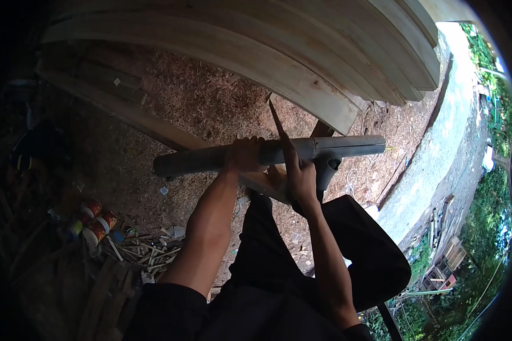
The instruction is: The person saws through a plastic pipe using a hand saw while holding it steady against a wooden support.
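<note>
A thick grey pipe [196,161] lies crosswise in front of me in the head view, with a thin dark line across it right of my hands. My left hand [244,154] wraps over the pipe from above, fingers curled on its far side. Beside it, my right hand [302,179] is closed around a long tapered saw-like blade [277,120], seen nearly edge-on. The blade crosses the pipe and points away from me; its handle is hidden in my fist. A short dark tube end [327,167] shows just under the pipe, right of my right hand.
Long curved wooden planks [301,62] hang across the top. A wooden beam [153,128] runs diagonally under the pipe. Wood shavings [210,94] cover the ground. Paint cans [95,230] and scrap sticks [145,250] lie at lower left. A black seat-like object [364,244] stands at my right.
</note>
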The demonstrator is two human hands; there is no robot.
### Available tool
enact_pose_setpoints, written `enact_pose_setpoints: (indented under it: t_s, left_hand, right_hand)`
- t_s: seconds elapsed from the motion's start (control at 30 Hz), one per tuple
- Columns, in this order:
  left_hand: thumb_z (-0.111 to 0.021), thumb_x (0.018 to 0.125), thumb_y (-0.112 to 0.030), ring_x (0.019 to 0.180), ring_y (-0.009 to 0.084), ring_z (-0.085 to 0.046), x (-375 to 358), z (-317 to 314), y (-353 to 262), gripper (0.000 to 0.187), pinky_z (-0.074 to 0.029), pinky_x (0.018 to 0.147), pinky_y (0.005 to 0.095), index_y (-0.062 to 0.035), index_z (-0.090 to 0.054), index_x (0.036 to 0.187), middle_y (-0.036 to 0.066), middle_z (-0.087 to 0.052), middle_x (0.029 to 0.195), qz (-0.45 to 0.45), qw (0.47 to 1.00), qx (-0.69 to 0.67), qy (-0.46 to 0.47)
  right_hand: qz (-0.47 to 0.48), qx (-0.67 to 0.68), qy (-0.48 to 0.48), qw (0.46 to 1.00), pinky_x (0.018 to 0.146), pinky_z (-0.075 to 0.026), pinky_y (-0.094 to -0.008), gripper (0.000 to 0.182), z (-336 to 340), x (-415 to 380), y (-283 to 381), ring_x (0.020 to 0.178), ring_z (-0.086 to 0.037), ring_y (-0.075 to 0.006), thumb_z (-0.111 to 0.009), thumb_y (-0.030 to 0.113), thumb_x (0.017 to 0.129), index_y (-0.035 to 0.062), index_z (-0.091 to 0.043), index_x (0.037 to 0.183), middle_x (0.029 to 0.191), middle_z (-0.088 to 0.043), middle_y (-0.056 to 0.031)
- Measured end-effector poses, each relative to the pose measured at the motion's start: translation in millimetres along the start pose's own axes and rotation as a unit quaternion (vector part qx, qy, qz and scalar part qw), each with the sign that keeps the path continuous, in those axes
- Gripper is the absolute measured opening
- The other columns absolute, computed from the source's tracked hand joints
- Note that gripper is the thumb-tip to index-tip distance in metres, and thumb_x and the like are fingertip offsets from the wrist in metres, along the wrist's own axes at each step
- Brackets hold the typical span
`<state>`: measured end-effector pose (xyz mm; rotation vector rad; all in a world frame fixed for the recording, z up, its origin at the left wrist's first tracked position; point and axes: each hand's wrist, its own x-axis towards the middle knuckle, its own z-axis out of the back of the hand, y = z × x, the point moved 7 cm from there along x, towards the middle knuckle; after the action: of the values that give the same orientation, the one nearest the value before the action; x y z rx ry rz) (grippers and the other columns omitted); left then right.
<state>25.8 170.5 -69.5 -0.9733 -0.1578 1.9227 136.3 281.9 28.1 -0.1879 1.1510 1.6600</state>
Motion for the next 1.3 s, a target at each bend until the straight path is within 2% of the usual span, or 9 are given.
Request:
enact_pose_setpoints:
  t_s: [0.1, 0.27, 0.47, 0.77, 0.9, 0.97, 1.13, 1.23, 1.3]
  left_hand:
    - [-0.077, 0.062, -0.044, 0.104, 0.0325, -0.060, 0, 1, 2, 0.078, -0.050, 0.087, 0.0446, -0.0044, -0.049, 0.124, 0.016, -0.060, 0.111, 0.002, 1.000, 0.007, -0.028]
    - [-0.077, 0.063, -0.044, 0.112, 0.0312, -0.055, 1, 0, 2, 0.085, -0.046, 0.093, 0.0439, -0.0044, -0.046, 0.131, 0.016, -0.057, 0.118, 0.008, 1.000, 0.027, 0.002]
    - [-0.078, 0.062, -0.045, 0.107, 0.0313, -0.059, 3, -9, 8, 0.082, -0.047, 0.091, 0.0443, -0.0041, -0.048, 0.127, 0.016, -0.059, 0.114, 0.003, 0.998, -0.027, -0.064]
    - [-0.076, 0.065, -0.045, 0.102, 0.0314, -0.061, 4, -5, 1, 0.077, -0.050, 0.085, 0.0443, -0.0021, -0.049, 0.122, 0.017, -0.058, 0.115, -0.015, 0.999, 0.033, -0.022]
    - [-0.076, 0.065, -0.044, 0.103, 0.0318, -0.061, 4, -9, 4, 0.078, -0.049, 0.086, 0.0450, -0.0026, -0.048, 0.125, 0.017, -0.058, 0.116, -0.027, 0.999, 0.034, -0.024]
    - [-0.076, 0.066, -0.043, 0.103, 0.0321, -0.061, 2, -2, 0, 0.078, -0.049, 0.086, 0.0451, -0.0023, -0.047, 0.126, 0.017, -0.058, 0.116, -0.015, 1.000, 0.020, -0.009]
    - [-0.074, 0.068, -0.046, 0.105, 0.0327, -0.060, 0, -8, 0, 0.080, -0.048, 0.088, 0.0459, -0.0020, -0.046, 0.129, 0.017, -0.057, 0.117, 0.023, 0.998, -0.047, 0.027]
    - [-0.074, 0.068, -0.048, 0.107, 0.0333, -0.058, 0, -6, 5, 0.081, -0.047, 0.090, 0.0460, -0.0021, -0.045, 0.128, 0.018, -0.057, 0.117, 0.015, 0.999, 0.028, 0.030]
    - [-0.076, 0.067, -0.048, 0.108, 0.0333, -0.057, -3, -4, 0, 0.081, -0.045, 0.092, 0.0452, -0.0027, -0.045, 0.127, 0.018, -0.057, 0.117, -0.002, 0.999, 0.027, -0.043]
  right_hand:
    - [-0.032, 0.082, 0.040, 0.995, 0.045, -0.030, -0.0241, 0.052, 34, -82, -9, 0.051, -0.041, -0.0033, -0.047, 0.041, 0.098, -0.0006, -0.057, 0.068, 0.054, -0.045, 0.0031]
    - [-0.062, 0.034, 0.014, 0.997, 0.044, -0.030, -0.0257, 0.052, 57, -143, -19, 0.048, -0.043, -0.0048, -0.050, 0.040, 0.096, -0.0026, -0.060, 0.069, 0.052, -0.047, 0.0011]
    - [0.020, -0.077, 0.030, 0.996, 0.048, -0.035, -0.0327, 0.056, -20, 23, 16, 0.055, -0.041, -0.0084, -0.049, 0.043, 0.096, -0.0088, -0.053, 0.075, 0.055, -0.045, -0.0004]
    - [-0.066, 0.005, 0.025, 0.997, 0.044, -0.032, -0.0269, 0.049, 61, -144, 15, 0.049, -0.045, -0.0055, -0.051, 0.035, 0.097, -0.0030, -0.057, 0.066, 0.050, -0.048, -0.0009]
    - [-0.020, 0.034, 0.002, 0.999, 0.044, -0.030, -0.0282, 0.049, 35, -111, -7, 0.050, -0.041, -0.0045, -0.051, 0.033, 0.097, -0.0028, -0.055, 0.063, 0.049, -0.045, -0.0002]
    - [0.034, 0.016, -0.026, 0.999, 0.052, -0.041, -0.0375, 0.045, 12, -48, 4, 0.055, -0.052, -0.0103, -0.052, 0.031, 0.095, -0.0097, -0.062, 0.080, 0.053, -0.050, -0.0203]
    - [0.022, -0.038, -0.026, 0.999, 0.057, -0.045, -0.0413, 0.055, -16, 17, 5, 0.062, -0.065, -0.0237, -0.050, 0.038, 0.095, -0.0122, -0.061, 0.077, 0.058, -0.056, -0.0243]
    - [-0.018, 0.157, 0.007, 0.987, 0.047, -0.035, -0.0331, 0.056, 5, -33, -23, 0.051, -0.049, -0.0098, -0.048, 0.039, 0.097, -0.0090, -0.057, 0.069, 0.050, -0.049, -0.0064]
    - [-0.043, 0.089, 0.008, 0.995, 0.045, -0.029, -0.0292, 0.049, 38, -107, -22, 0.053, -0.038, -0.0048, -0.050, 0.031, 0.098, -0.0062, -0.055, 0.067, 0.051, -0.043, 0.0007]
